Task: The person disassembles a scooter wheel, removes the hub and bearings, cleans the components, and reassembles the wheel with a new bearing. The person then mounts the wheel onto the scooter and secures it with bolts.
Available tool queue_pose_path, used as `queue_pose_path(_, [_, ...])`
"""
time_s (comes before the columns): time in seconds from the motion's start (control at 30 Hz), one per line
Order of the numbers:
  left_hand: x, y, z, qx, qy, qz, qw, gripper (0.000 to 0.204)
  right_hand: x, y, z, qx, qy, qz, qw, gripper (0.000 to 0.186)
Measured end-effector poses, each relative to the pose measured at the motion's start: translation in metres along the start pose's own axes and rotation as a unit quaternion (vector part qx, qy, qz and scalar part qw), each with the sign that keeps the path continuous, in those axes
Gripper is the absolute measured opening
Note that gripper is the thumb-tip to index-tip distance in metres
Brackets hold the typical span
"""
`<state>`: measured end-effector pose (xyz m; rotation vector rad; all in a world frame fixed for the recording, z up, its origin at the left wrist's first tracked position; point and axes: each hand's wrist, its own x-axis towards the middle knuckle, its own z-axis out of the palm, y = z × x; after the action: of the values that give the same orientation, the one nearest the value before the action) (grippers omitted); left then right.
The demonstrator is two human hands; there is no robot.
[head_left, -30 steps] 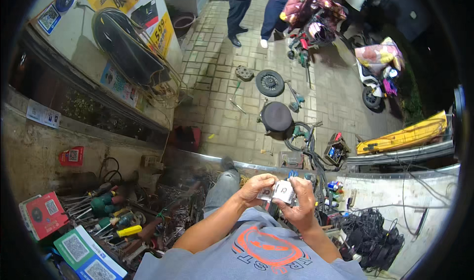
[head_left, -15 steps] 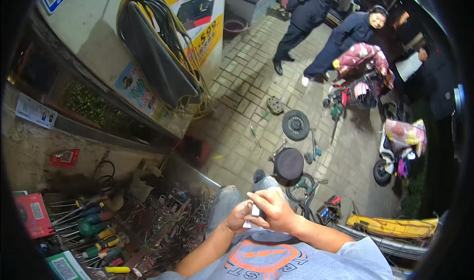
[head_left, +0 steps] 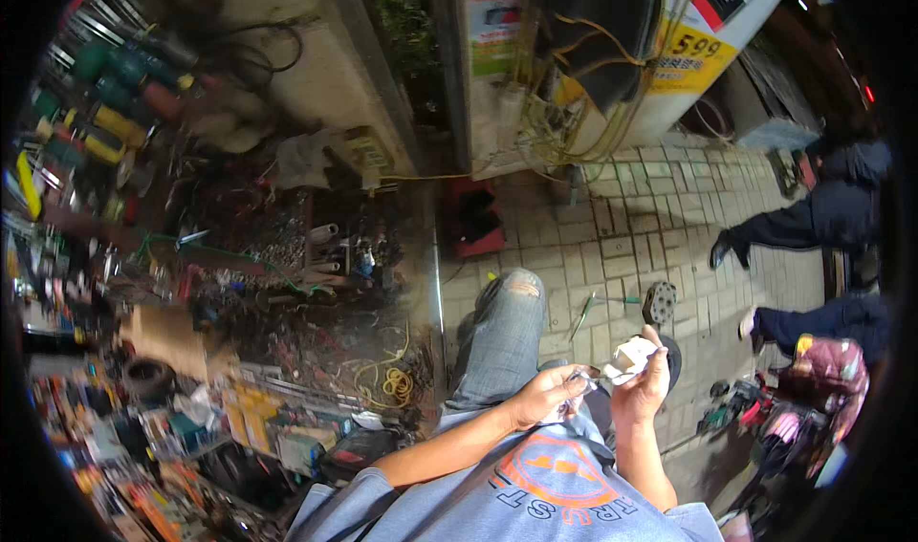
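White carton [head_left: 633, 357] rests in the right hand [head_left: 641, 399]; its contents are indistinct.

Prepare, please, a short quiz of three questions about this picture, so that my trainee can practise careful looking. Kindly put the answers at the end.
1. Multiple choice: what does the right hand hold?
A) a red cup
B) a small white thing
C) a hammer

2. True or false: the left hand is close to the right hand, in front of the body.

3. Fill in the colour: the loosely coiled cord to the left of the jeans is ____.

Key: 1. B; 2. True; 3. yellow
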<state>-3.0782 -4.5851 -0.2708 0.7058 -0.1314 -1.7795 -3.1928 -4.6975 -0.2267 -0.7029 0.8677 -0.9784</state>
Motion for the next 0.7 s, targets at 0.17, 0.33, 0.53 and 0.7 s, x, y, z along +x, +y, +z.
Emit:
queue_pose_path(0.17, [0.0,-0.016,-0.026,-0.211,0.178,0.134,0.952,0.018,0.08,0.003,-0.035,-0.483,-0.062,-0.13,0.864,0.051])
queue_pose_path(0.33, [-0.012,-0.003,-0.055,-0.352,0.356,0.26,0.825,0.019,0.026,0.043,0.05,-0.508,-0.412,0.187,0.732,0.05])
queue_pose_path(0.53, [-0.049,0.027,-0.076,-0.373,0.381,0.376,0.758,0.026,0.007,0.116,0.11,-0.488,-0.524,0.184,0.673,0.052])
queue_pose_path(0.7, [-0.103,0.067,-0.091,-0.288,0.451,0.448,0.716,0.017,0.02,0.096,0.147,-0.474,-0.579,0.097,0.656,0.056])
